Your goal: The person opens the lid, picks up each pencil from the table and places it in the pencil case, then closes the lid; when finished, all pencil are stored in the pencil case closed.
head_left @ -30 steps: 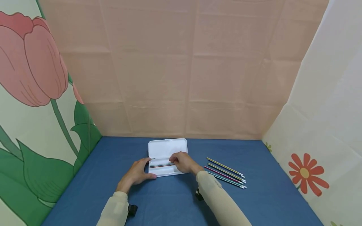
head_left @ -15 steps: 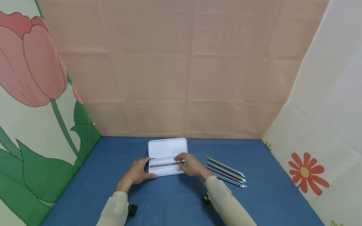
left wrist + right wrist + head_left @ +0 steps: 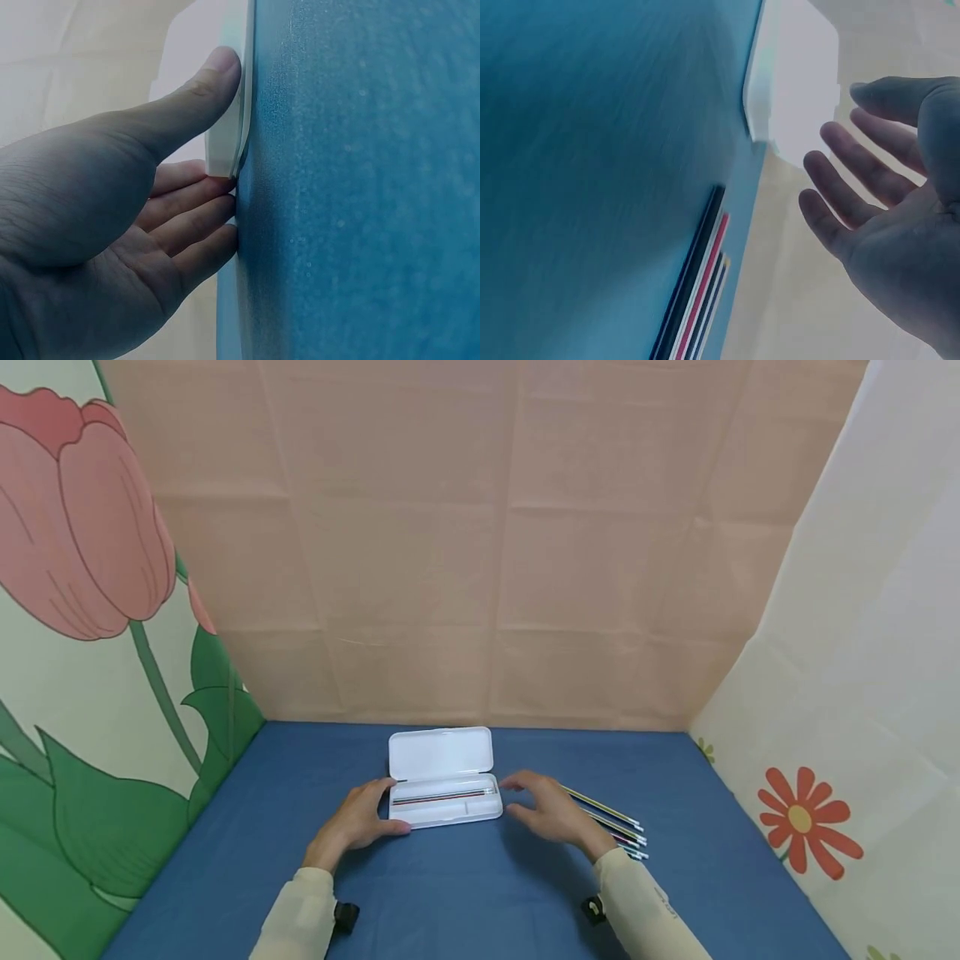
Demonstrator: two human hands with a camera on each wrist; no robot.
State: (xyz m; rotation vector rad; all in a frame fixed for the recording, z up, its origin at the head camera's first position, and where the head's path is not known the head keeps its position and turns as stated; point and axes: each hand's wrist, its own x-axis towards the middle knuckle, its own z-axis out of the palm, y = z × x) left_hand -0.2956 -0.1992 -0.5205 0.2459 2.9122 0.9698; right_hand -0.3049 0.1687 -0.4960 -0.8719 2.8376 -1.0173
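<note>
The left hand (image 3: 357,817) grips the case (image 3: 440,754) by its left end on the counter (image 3: 450,897); the right hand (image 3: 552,811), spread, hangs between it and the pencils (image 3: 602,807). Best hold lightly against sliding, and lift pencils singly.

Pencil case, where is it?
In the head view, the open pencil case lies on the blue table, between the left hand, holding its left end, and the right hand, off its right end.

A beige backdrop (image 3: 420,543), creased in a grid, spans the far side; the left wall (image 3: 90,693) carries a large pink tulip (image 3: 90,535) with green leaves (image 3: 112,827), the pale right wall (image 3: 870,610) an orange-red flower (image 3: 810,814) (yellow at its centre), and the tabletop (image 3: 427,893) between is blue
</note>
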